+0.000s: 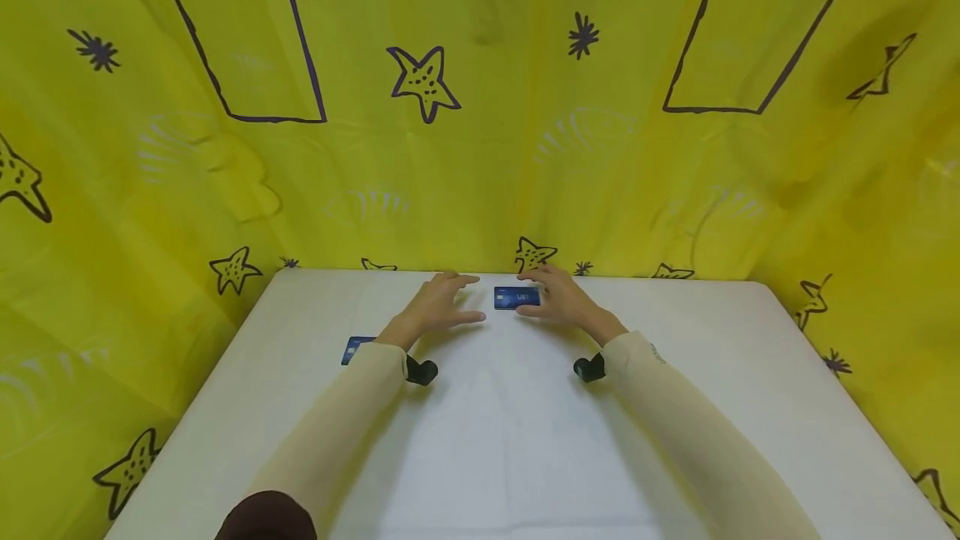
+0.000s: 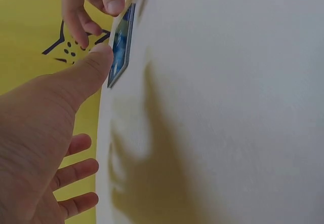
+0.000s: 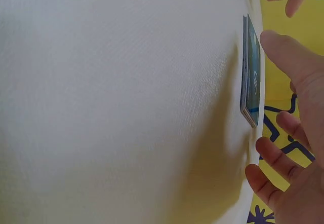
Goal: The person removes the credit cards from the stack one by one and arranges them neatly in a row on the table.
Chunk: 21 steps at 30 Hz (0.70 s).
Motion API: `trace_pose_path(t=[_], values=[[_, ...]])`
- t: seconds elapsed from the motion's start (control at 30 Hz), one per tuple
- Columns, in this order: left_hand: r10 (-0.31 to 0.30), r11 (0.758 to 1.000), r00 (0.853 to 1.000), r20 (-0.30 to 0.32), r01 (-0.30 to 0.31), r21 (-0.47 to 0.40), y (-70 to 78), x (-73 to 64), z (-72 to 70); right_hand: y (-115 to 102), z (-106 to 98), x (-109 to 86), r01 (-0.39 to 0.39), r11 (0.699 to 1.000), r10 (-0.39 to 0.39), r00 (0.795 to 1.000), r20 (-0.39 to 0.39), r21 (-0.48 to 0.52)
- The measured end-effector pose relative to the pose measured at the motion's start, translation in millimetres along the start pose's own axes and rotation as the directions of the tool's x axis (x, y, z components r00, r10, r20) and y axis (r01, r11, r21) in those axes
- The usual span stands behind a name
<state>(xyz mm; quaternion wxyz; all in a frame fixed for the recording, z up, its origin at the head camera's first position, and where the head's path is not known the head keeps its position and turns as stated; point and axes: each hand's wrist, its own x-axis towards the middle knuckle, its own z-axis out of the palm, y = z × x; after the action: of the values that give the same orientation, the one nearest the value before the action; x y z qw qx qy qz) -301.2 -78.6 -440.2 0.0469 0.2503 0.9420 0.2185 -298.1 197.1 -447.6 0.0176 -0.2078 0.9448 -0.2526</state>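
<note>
A small stack of blue cards (image 1: 516, 298), the top one printed "VIP", lies flat near the table's far edge. In the right wrist view the stack (image 3: 251, 72) shows several layered edges. My left hand (image 1: 441, 305) hovers to its left with thumb and fingers spread apart, holding nothing. From the right, my right hand (image 1: 561, 300) reaches over the stack's right end, its fingers and thumb parted; no grip on the cards shows. Another blue card (image 1: 357, 349) lies farther left, partly hidden behind my left wrist.
The white table (image 1: 495, 457) runs back to a yellow curtain (image 1: 480, 165) with drawn stars and frames. Dark wrist devices (image 1: 422, 370) sit below both wrists. A dark brown round shape (image 1: 267, 517) shows at the bottom left.
</note>
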Motion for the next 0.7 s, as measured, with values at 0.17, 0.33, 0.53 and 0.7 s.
trace_pose_path(t=[0.17,0.33,0.53,0.7], values=[[0.015,1.000,1.000,0.013,-0.015,0.023,9.8,10.8,4.2,5,0,0.0,-0.061,0.998,0.060,0.998,0.022,0.024],[0.009,1.000,0.999,0.043,-0.010,0.007,18.7,19.8,9.2,9,-1,-1.4,-0.092,0.996,0.091,0.995,0.037,0.021],[-0.002,1.000,0.998,0.059,0.002,-0.004,24.6,27.9,16.0,9,-3,-3.8,-0.097,0.993,0.095,0.995,0.042,0.062],[-0.033,0.999,0.997,0.074,0.031,0.027,26.9,33.4,20.9,8,-5,-5.9,-0.105,0.992,0.102,0.994,0.044,0.072]])
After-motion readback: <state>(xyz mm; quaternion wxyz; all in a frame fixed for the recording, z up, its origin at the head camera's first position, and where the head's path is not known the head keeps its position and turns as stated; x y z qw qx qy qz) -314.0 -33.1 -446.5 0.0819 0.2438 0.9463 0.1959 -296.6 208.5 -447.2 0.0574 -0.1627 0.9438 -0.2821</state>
